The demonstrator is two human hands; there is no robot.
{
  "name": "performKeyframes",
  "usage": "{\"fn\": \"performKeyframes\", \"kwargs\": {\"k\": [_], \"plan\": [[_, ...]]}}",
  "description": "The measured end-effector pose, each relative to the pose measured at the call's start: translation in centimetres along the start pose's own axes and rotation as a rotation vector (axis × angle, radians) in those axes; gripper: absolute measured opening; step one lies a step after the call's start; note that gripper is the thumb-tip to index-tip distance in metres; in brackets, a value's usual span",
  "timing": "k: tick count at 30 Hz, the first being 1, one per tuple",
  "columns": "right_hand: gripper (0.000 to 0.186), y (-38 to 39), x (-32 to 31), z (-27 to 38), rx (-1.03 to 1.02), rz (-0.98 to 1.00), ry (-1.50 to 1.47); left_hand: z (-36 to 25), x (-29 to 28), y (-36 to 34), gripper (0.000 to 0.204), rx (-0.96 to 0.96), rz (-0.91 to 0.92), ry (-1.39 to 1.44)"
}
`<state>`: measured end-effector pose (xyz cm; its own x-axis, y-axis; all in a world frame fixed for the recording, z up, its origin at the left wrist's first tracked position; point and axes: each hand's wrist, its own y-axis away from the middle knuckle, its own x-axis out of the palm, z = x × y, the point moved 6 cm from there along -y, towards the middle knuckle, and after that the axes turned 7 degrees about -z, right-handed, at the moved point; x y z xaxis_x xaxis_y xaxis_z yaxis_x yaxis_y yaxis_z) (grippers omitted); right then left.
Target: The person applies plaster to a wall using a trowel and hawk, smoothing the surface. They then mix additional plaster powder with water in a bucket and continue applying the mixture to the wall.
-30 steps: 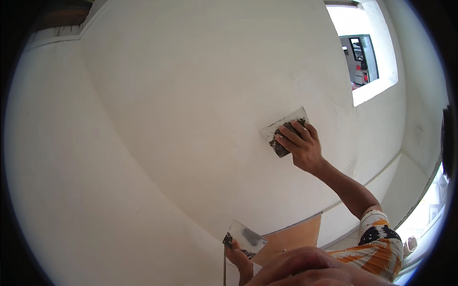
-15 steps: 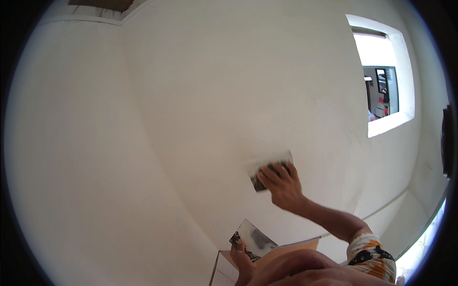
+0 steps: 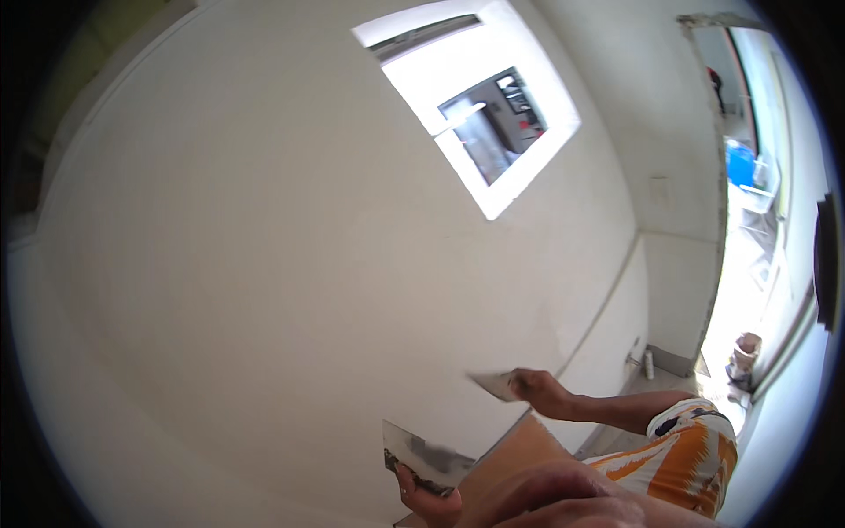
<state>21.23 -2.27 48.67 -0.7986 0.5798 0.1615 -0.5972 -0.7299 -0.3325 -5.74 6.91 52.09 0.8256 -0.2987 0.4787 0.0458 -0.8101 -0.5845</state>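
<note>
At 10 o'clock on my remote view, a pale trim line [image 3: 132, 66] curves along the top of a broad off-white wall [image 3: 264, 264], its surface stretching across most of the scene. Low at 6 o'clock, the left hand [image 3: 427, 502] grips a flat plate [image 3: 427, 456] by its lower edge, thumb on the near side; dark grey smears mark the plate's face, and black, crusty patches line the edge under the thumb. Just past 12, I see a window opening [image 3: 528, 165] with a bright white frame, a room visible through it.

Between 4 and 5 o'clock, the trowel [image 3: 497, 385] juts leftward from the right hand [image 3: 547, 394], whose fingers are closed around its near end. The blade is tilted, slightly blurred and well clear of the plate; whether it touches the wall, I cannot tell. Below it, a tan panel [image 3: 519, 449] slants between the two hands.

Toward 4 o'clock, a small white bottle [image 3: 650, 363] stands near the foot of the wall, above a sleeve [image 3: 695, 449] patterned in orange, white and black. At 3 o'clock, a rough-edged doorway [image 3: 723, 229] opens onto bright light, with a blue object [image 3: 741, 165] toward its top and a brownish container [image 3: 746, 348] toward its bottom.
</note>
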Motion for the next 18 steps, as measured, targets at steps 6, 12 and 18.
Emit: {"fn": "performKeyframes", "kwargs": {"k": [6, 12, 18], "plan": [[0.051, 1.3, -2.8, -1.7, 0.194, -0.497, -0.925, 6.7, 6.3, 5.2, 0.061, -0.074, 0.645, -0.351], [0.042, 2.1, -5.3, -4.2, 0.480, -0.433, -0.424, 14.7, 11.0, 9.8, 0.053, -1.071, 0.469, 0.437], [0.037, 7.1, -10.0, -4.1, 0.160, -0.306, -0.913, 11.7, 11.3, 7.2, 0.045, -0.911, 0.460, 0.406]]}}
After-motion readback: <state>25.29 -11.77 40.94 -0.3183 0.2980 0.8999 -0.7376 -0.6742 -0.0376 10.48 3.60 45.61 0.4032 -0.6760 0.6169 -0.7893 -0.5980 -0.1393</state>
